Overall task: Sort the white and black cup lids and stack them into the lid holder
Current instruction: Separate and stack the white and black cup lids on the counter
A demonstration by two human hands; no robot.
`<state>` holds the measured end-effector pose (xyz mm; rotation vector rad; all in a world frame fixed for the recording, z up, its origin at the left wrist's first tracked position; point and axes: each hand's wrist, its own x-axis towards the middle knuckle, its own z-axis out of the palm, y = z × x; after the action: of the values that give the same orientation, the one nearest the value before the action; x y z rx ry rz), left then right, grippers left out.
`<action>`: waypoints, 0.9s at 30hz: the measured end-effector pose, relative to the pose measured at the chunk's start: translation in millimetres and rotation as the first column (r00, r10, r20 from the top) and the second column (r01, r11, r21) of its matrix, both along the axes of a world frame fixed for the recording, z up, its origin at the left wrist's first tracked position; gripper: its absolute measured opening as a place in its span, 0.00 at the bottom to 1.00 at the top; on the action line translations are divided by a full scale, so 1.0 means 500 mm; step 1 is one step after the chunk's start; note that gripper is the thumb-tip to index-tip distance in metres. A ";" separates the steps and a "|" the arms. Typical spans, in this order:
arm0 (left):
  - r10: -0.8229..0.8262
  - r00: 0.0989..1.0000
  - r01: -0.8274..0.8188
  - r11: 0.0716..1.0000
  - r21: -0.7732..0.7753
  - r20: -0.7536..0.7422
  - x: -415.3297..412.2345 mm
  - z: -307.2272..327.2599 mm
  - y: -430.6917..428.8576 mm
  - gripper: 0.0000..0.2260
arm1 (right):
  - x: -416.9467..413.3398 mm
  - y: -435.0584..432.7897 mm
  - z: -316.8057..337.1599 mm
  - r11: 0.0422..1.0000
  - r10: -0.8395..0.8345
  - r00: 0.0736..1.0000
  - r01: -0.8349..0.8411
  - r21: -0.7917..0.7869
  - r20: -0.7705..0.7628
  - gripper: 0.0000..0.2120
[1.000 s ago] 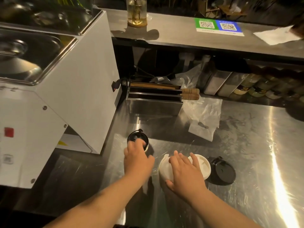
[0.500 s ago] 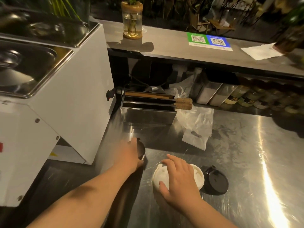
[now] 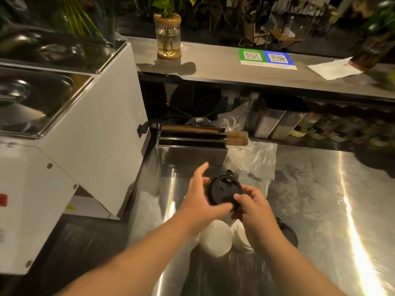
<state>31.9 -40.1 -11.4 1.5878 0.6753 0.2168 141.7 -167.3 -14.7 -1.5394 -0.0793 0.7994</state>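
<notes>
A black cup lid (image 3: 223,192) is raised above the steel counter between both hands. My left hand (image 3: 199,202) grips its left edge with thumb underneath and the forefinger stretched out. My right hand (image 3: 253,207) pinches its lower right rim. Two white lids (image 3: 215,238) lie on the counter beneath my wrists, the second one (image 3: 239,236) partly hidden by my right hand. Another black lid (image 3: 288,232) lies to the right, mostly behind my right forearm. The steel lid holder (image 3: 192,151) with its slots stands just beyond the hands.
A large white machine (image 3: 85,133) fills the left side. Clear plastic bags (image 3: 254,161) lie right of the holder. Steel containers (image 3: 273,124) and jars (image 3: 320,130) line the space under a raised shelf (image 3: 235,71), which carries a plant jar (image 3: 168,39) and a QR sign (image 3: 266,58).
My left hand lifted the black lid off the counter and brought it up and to the right. My right hand left the white lids and took hold of the black lid too.
</notes>
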 end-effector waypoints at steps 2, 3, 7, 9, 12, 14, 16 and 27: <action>0.059 0.998 -0.056 0.975 -0.214 0.008 0.003 0.007 -0.002 0.44 | 0.014 -0.019 -0.005 1.000 0.000 1.000 0.000 -0.003 -0.023 0.11; 0.066 0.998 -0.064 0.966 -0.251 0.001 0.006 0.006 -0.003 0.41 | 0.019 -0.029 -0.005 1.000 0.005 1.000 -0.005 -0.008 -0.015 0.12; 0.104 0.993 -0.060 0.865 -0.499 0.061 0.019 0.002 -0.025 0.27 | 0.019 -0.063 0.003 0.998 0.019 0.987 -0.008 -0.066 0.159 0.13; 0.100 0.991 -0.037 0.850 -0.525 0.093 0.027 0.002 -0.039 0.22 | 0.016 -0.084 0.009 0.994 0.097 0.966 -0.082 -0.071 0.240 0.17; 0.057 0.992 0.005 0.872 -0.489 0.111 0.041 0.009 -0.056 0.21 | 0.016 -0.117 0.015 0.966 0.257 0.939 -0.244 -0.084 0.231 0.29; 0.020 0.995 0.027 0.893 -0.450 0.099 0.050 0.017 -0.068 0.21 | 0.022 -0.132 0.014 0.945 0.322 0.920 -0.300 -0.129 0.222 0.33; 0.001 0.995 0.042 0.895 -0.445 0.096 0.057 0.022 -0.079 0.21 | 0.028 -0.141 0.014 0.948 0.314 0.922 -0.290 -0.131 0.226 0.33; 0.060 0.992 0.014 0.828 -0.561 0.113 0.073 0.039 -0.113 0.15 | 0.043 -0.183 0.022 0.973 0.231 0.954 -0.229 -0.033 0.192 0.33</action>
<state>68.2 -96.6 8.4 0.9872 0.5895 0.1181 163.3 -258.8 -3.8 -1.6343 -0.4061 0.8289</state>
